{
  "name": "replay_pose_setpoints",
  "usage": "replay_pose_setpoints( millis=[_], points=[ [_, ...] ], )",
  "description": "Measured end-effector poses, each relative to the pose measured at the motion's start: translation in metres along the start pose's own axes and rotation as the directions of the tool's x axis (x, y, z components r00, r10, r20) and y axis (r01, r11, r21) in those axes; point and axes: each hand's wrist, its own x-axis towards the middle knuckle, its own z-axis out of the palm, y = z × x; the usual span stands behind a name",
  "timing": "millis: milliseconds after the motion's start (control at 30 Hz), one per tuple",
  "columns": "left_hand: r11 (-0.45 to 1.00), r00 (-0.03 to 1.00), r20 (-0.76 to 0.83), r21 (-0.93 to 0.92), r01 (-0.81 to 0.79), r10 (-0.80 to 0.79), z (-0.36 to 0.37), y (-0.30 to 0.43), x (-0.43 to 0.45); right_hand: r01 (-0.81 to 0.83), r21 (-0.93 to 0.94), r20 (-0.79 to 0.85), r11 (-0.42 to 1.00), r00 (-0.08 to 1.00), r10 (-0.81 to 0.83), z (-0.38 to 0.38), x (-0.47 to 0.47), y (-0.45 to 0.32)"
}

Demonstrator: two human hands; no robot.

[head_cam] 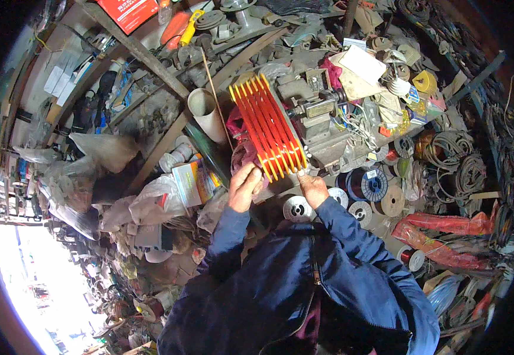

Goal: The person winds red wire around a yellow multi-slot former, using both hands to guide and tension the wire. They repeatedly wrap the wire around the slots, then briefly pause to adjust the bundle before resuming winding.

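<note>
A coil-winding former (269, 128) with yellow flanges stands before me, its slots filled with red enamelled wire. It sits beside a grey metal winding machine (317, 122) with a shaft and a small counter-like box. My left hand (244, 186) is at the former's near left corner, thumb and fingers curled together; whether wire is pinched in them is too small to tell. At the near right corner is my right hand (314, 190), its thumb against the former's end and its other fingers largely hidden.
Several wire spools (369, 184) stand below the bench at right. A cardboard tube (203, 108) rises left of the former, with a thin stick (215, 93) beside it. Papers (363, 65) and loose parts cover the bench behind the machine. Plastic bags (159, 199) lie at left.
</note>
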Motion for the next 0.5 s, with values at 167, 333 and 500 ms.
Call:
replay_pose_setpoints(
  millis=[167,333,500],
  points=[
    [0.894,0.917,-0.144,0.322,-0.313,0.373,-0.001,0.075,0.068,0.109,-0.053,-0.086,0.993,0.99,-0.113,0.005,0.005,-0.001],
    [0.81,0.833,-0.319,0.537,-0.235,0.453,-0.089,0.016,0.192,0.026,-0.132,-0.128,0.991,0.991,-0.043,0.007,-0.003,0.005],
    [0.989,0.99,-0.105,0.122,-0.084,0.097,-0.109,-0.101,0.15,0.255,0.069,-0.104,0.964,0.963,-0.248,0.001,0.002,0.006]
  ],
)
